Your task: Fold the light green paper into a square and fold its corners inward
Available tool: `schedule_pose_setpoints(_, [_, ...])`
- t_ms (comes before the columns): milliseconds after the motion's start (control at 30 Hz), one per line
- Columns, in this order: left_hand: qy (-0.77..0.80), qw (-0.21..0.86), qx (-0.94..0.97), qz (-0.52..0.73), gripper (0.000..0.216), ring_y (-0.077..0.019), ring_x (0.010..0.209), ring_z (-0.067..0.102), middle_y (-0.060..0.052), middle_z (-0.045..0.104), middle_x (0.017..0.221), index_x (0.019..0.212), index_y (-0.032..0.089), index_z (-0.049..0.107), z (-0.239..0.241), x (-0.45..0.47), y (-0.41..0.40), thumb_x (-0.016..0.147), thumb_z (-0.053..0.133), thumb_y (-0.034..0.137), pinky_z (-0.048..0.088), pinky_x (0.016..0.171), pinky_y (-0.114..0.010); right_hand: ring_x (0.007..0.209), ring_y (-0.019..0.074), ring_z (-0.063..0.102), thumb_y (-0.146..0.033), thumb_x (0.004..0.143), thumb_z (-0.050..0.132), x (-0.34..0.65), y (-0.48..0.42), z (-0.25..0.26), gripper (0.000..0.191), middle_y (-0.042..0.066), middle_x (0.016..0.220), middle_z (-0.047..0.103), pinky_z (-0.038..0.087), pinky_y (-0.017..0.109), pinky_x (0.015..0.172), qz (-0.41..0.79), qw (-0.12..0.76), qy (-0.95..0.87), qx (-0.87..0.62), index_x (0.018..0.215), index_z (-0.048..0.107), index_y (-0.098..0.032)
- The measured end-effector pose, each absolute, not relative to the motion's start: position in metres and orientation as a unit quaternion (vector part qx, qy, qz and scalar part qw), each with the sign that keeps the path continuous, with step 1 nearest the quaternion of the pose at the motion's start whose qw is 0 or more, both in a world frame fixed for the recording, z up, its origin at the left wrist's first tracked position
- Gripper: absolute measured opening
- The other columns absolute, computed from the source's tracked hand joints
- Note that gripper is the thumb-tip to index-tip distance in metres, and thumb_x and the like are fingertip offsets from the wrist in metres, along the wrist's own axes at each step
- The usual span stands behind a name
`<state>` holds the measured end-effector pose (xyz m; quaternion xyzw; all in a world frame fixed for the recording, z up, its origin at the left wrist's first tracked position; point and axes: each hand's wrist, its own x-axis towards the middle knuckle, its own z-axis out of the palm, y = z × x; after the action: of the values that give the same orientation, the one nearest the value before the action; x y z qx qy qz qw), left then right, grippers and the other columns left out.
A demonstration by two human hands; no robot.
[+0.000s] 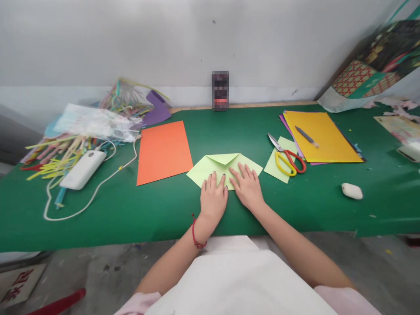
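A light green sheet of folded paper [197, 172] lies flat near the table's front edge, with angled sides and a folded flap along its far edge. Across its near left part rests my left hand [214, 197], fingers stretched out over the paper. My right hand [247, 187] lies on the near right part, its fingers spread. The palms cover some of the paper's near edge. Just right of the paper, scissors [285, 158] with yellow and red handles lie on a smaller light green piece [273, 168]. On the left is an orange sheet [164, 153].
At left, a white power bank [83, 169] with a cable lies by a heap of paper strips [52, 162]. A pen [306, 136] sits on yellow sheets [331, 144] at right, near a white earphone case [352, 191]. A phone [220, 91] leans against the wall.
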<state>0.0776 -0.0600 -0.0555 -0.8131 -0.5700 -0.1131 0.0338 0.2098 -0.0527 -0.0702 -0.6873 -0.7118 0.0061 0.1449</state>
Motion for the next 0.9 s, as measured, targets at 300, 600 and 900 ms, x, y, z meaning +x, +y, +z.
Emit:
schedule_pose_setpoints(300, [-0.573, 0.006, -0.811, -0.116, 0.038, -0.0276, 0.12, 0.053, -0.018, 0.055, 0.132, 0.123, 0.018, 0.059, -0.049, 0.076, -0.056, 0.088, 0.051, 0.027, 0.043, 0.099, -0.043, 0.133, 0.0294, 0.038, -0.041, 0.093, 0.044, 0.212, -0.05, -0.07, 0.041, 0.011, 0.146, 0.041, 0.028, 0.048, 0.106, -0.007, 0.136, -0.719, -0.682, 0.131, 0.054, -0.029])
schedule_pose_setpoints(600, [-0.583, -0.034, -0.808, -0.078, 0.05, -0.035, 0.136, 0.032, -0.015, 0.035, 0.149, 0.137, 0.028, 0.045, -0.056, 0.065, -0.046, 0.09, 0.045, 0.043, 0.028, 0.105, -0.062, 0.132, 0.0304, 0.04, -0.042, 0.091, 0.046, 0.216, -0.046, -0.074, 0.039, 0.009, 0.144, 0.044, 0.03, 0.05, 0.105, -0.025, 0.147, -0.731, -0.666, 0.128, 0.056, -0.034])
schedule_pose_setpoints(900, [-0.547, -0.038, -0.834, -0.052, 0.046, -0.031, 0.139, 0.027, -0.012, 0.028, 0.152, 0.141, 0.026, 0.04, -0.052, 0.071, -0.051, 0.095, 0.034, 0.028, 0.02, 0.109, -0.061, 0.131, 0.0301, 0.041, -0.042, 0.092, 0.046, 0.215, -0.048, -0.072, 0.038, 0.009, 0.143, 0.045, 0.031, 0.049, 0.105, -0.03, 0.146, -0.73, -0.667, 0.127, 0.057, -0.033])
